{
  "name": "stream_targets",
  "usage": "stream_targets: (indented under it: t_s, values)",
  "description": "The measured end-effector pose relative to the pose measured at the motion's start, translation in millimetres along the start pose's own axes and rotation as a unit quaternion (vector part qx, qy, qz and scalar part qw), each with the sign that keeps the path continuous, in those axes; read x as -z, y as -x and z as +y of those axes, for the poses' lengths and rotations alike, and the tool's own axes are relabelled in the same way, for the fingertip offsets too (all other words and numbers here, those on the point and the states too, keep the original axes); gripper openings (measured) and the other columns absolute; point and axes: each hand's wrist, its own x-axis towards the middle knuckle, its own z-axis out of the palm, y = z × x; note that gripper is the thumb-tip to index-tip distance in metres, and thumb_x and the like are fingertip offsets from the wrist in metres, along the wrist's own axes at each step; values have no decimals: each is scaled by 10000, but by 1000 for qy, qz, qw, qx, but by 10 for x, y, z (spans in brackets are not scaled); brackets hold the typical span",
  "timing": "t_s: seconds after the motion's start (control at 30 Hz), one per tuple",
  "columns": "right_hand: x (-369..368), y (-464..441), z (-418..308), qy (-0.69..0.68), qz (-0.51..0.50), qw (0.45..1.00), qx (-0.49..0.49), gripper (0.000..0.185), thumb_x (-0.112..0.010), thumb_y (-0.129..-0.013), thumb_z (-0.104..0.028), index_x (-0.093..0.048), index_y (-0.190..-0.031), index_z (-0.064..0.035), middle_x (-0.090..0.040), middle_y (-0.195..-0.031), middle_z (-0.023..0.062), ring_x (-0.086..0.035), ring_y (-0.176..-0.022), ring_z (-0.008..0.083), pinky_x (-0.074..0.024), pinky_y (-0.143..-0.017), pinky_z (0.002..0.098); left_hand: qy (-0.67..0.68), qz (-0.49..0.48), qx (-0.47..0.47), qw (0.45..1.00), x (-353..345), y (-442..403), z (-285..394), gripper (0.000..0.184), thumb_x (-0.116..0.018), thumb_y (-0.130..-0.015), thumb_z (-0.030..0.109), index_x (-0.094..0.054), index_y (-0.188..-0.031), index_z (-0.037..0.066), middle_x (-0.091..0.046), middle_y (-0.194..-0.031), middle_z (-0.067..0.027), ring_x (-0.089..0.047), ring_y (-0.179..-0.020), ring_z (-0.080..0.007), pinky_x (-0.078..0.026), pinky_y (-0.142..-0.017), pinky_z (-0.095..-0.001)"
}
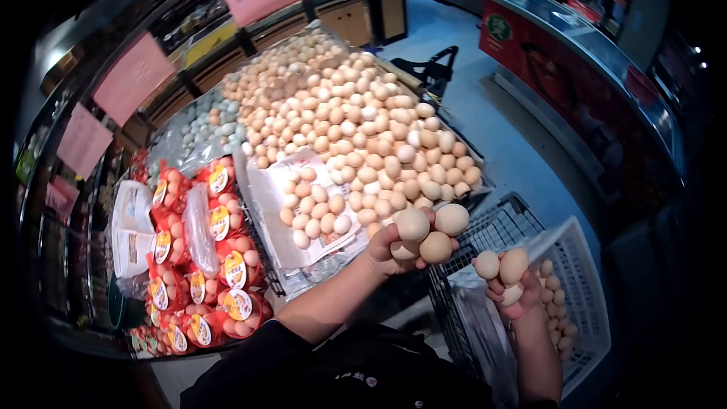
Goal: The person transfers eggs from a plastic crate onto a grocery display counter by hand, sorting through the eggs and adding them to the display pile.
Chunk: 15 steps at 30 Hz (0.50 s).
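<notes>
My left hand is closed around several eggs, just above the near right corner of a large egg display. My right hand grips three more eggs, held over the near side of a white plastic basket. Inside that basket lies a heap of eggs, partly covered by my right forearm. The display is piled with brown eggs. A smaller group of eggs rests on white paper closest to my left forearm.
Red net bags of eggs with round labels fill the left side. Bluish eggs lie behind them. A black wire basket stands beside the white one. Pink signs hang at upper left; a red freezer stands across the aisle.
</notes>
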Motion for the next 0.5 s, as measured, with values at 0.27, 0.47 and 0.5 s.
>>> stream_targets:
  t_s: [0.27, 0.47, 0.5]
  values:
    - [-1029, -1720, 1140, 429, 6, 871, -238, 425, -789, -718, -77, -612, -1094, 8, -646, -866, 77, -600, -661, 103, -486, -539, 234, -144, 320, -164, 922, 458, 1562, 1663, 550, -753, -804, 256, -490, -1235, 40, -607, -1122, -102, -630, -979, -223, -575, -780, -383]
    - [-857, -2310, 2315, 865, -148, 460, -137, 526, -815, -630, -259, -638, -1074, -38, -540, -1104, 228, -644, -836, 286, -539, -765, 396, -458, 573, 57, 678, 665, 1840, 2252, 550, -819, -726, 226, -554, -1158, 12, -623, -1052, -107, -655, -881, -188, -592, -665, -348]
    - [-847, -2331, 2428, 874, -147, 438, -147, 478, -785, -646, -229, -633, -1053, -32, -502, -1132, 242, -639, -853, 316, -541, -766, 408, -517, 577, 102, 623, 743, 1824, 2301, 650, -859, -660, 252, -571, -1161, -46, -626, -975, -121, -666, -817, -190, -592, -600, -302]
